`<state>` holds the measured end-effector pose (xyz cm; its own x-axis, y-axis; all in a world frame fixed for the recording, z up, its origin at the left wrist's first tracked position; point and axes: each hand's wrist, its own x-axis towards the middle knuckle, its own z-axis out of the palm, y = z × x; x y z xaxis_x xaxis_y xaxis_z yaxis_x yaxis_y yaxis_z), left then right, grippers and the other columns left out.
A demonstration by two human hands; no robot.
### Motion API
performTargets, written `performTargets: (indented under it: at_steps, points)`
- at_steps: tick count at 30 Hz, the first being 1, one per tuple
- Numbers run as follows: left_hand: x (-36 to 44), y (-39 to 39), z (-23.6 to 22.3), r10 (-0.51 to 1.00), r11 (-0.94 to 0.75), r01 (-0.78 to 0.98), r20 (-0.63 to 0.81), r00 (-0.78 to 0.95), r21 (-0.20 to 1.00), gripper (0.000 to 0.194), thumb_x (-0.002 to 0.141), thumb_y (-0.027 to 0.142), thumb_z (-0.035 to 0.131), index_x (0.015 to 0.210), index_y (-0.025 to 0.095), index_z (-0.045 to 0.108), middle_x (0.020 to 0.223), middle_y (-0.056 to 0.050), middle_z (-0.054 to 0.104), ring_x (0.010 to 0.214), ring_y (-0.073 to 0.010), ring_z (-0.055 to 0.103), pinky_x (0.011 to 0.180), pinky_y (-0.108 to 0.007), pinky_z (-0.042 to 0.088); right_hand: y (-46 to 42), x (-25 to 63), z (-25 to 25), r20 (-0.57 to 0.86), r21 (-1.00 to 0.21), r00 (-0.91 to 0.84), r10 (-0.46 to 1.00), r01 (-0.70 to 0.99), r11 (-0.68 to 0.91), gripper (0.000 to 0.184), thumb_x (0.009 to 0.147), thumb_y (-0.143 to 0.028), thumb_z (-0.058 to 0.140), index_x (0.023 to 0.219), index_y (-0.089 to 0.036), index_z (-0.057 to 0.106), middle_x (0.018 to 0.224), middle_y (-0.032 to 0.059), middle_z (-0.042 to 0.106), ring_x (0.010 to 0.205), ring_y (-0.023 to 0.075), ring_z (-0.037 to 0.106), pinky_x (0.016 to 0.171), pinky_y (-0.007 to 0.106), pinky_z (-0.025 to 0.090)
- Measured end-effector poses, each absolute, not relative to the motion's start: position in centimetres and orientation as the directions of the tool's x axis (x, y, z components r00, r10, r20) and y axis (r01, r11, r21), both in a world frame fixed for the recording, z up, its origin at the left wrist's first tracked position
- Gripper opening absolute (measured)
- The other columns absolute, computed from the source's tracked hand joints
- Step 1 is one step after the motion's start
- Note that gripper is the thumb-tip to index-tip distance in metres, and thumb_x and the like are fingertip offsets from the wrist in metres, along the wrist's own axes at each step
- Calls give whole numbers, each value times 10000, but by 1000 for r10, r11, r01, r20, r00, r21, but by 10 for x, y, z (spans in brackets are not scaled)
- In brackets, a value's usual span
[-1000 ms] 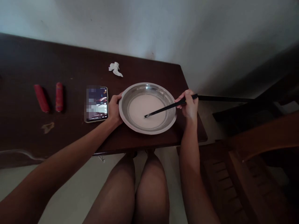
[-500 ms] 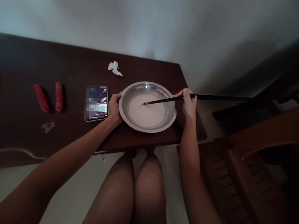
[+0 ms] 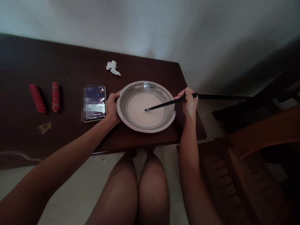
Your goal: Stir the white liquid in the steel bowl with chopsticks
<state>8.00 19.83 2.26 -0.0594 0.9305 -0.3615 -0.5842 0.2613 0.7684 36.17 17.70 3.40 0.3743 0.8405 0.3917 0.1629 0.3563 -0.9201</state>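
A wide metal bowl (image 3: 133, 125) sits on the dark table near its right end, with pale, milky liquid (image 3: 140, 107) inside. My left hand (image 3: 113, 107) grips the bowl's left rim, thumb on top and the other fingers hidden behind it. Over the right rim, my right hand (image 3: 189, 101) is closed around black chopsticks (image 3: 168, 102). They slant down to the left, and their tips dip into the liquid near the middle of the bowl. Whether there is one stick or two pressed together is hard to make out.
Left of the bowl lies a lit phone (image 3: 95, 103), partly blurred out. Two red wrapped sausages (image 3: 55, 97) and a torn scrap (image 3: 45, 127) are farther left. Crumpled tissue (image 3: 113, 67) rests behind the bowl, before the wall. A wooden chair (image 3: 225, 175) stands at right.
The chopstick tips have shifted slightly toward me through the liquid, and the sticks slant more steeply. My left hand still holds the rim. The whole view has shifted a little.
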Motion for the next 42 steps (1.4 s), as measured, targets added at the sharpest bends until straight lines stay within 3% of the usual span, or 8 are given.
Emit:
performTargets:
  at_steps: [4,9,14,20,26,32,37,42]
  points:
    - [81,197,26,924,272,-573,-376,-68,773,182,862,354,674,953,263,803,817,-60,796,988,-366,779,868,-466,630,175,360,36,388,-918,262,884,195,345,495,870,-718,678,701,-254,648,603,-47,641,635,150,711,751,342,610]
    - [81,198,26,918,277,-606,-392,-63,746,214,865,325,652,993,258,811,797,-60,793,988,-360,780,870,-470,629,177,363,34,421,-907,426,801,190,375,577,933,-768,526,702,-249,627,600,-47,635,567,132,692,706,335,594]
    - [80,199,26,917,269,-630,-394,-64,729,212,859,304,654,989,253,814,769,-60,787,974,-364,782,863,-470,633,177,362,31,391,-919,283,876,168,356,495,882,-737,650,771,-255,675,579,-59,654,560,133,689,712,332,596]
    - [80,198,29,917,282,-634,-397,-43,720,226,857,282,630,985,251,813,737,-56,770,965,-350,783,877,-454,631,181,366,30,425,-905,405,810,166,392,556,923,-762,562,720,-248,621,576,-62,623,561,130,706,681,317,587]
    - [80,198,28,927,262,-622,-372,-51,738,214,832,272,616,939,266,801,726,-57,765,979,-353,779,870,-455,633,180,363,28,377,-923,264,888,181,339,497,876,-738,657,739,-261,648,606,-52,660,631,144,713,754,343,615]
    - [81,198,29,935,235,-635,-350,-61,736,165,824,268,627,891,247,777,775,-58,780,1002,-360,781,906,-460,633,181,363,31,390,-921,405,827,163,355,608,896,-812,544,684,-246,615,599,-48,624,585,141,705,719,348,606]
    - [81,198,28,928,262,-627,-371,-45,733,185,820,280,643,935,264,787,761,-57,780,992,-360,781,900,-457,635,180,363,30,372,-924,273,887,193,329,534,868,-766,641,709,-256,645,602,-47,648,654,152,726,777,355,618]
    - [81,197,31,929,255,-639,-367,-45,726,293,779,241,580,974,240,798,789,-70,795,1029,-361,777,907,-458,634,182,364,32,389,-921,429,816,174,348,593,895,-805,547,699,-250,624,614,-46,636,607,139,710,734,348,605]
